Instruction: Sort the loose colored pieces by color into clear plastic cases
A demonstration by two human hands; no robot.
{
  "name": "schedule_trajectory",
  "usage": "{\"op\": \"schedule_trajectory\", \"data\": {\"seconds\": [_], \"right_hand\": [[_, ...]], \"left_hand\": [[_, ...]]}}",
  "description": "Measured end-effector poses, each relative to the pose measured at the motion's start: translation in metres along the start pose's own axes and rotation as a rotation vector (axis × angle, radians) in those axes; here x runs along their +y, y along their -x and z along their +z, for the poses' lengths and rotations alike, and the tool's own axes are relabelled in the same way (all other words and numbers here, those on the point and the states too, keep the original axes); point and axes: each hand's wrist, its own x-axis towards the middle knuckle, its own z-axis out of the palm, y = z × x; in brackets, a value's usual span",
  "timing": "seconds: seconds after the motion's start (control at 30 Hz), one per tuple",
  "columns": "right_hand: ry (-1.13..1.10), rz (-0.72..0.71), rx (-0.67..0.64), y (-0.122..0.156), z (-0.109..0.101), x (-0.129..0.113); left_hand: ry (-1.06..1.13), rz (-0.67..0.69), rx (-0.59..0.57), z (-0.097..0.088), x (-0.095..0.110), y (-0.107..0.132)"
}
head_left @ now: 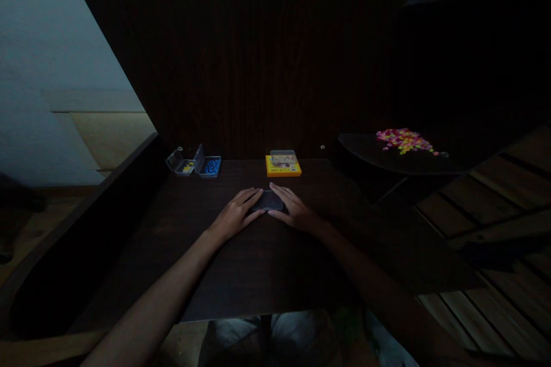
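Note:
A small see-through plastic box (pixel 271 200) lies flat on the dark desk in front of me, its lid apparently closed and its clasp side toward me. From the left, my left hand (pixel 239 210) holds it, fingers along the far side and thumb at the near edge. My right hand (pixel 296 210) grips the opposite end in the same way. Both hands rest low on the desk, and the fingers hide the box's ends. It is too dark to tell whether anything is inside.
At the back left stand two open clear boxes, one with yellow pieces (pixel 188 167), one with blue pieces (pixel 212 167). Behind my hands, a clear box (pixel 283 157) sits on a yellow box (pixel 279 171). Colourful small pieces (pixel 404 140) are heaped on a side shelf (pixel 365 149) at right.

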Motion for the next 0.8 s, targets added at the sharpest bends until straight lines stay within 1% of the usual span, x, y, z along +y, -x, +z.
{"op": "schedule_trajectory", "data": {"seconds": [0.17,0.33,0.43,0.5,0.67,0.8], "right_hand": [[-0.083,0.166,-0.013,-0.001,-0.001,0.0],[-0.163,0.239,-0.016,-0.002,-0.003,-0.001],[-0.176,0.255,-0.029,-0.003,-0.005,0.002],[-0.176,0.246,-0.051,-0.002,-0.008,0.004],[-0.184,0.183,-0.103,-0.001,-0.018,0.007],[-0.171,0.193,-0.116,-0.002,-0.022,0.004]], "left_hand": [[0.109,-0.089,-0.064,-0.006,0.004,-0.002],[0.243,-0.257,-0.06,-0.007,0.004,-0.003],[0.336,-0.33,-0.058,-0.007,0.002,-0.003],[0.389,-0.352,-0.06,-0.007,0.0,-0.003],[0.394,-0.331,-0.07,-0.008,-0.005,-0.003],[0.437,-0.345,-0.062,-0.006,-0.007,-0.004]]}}
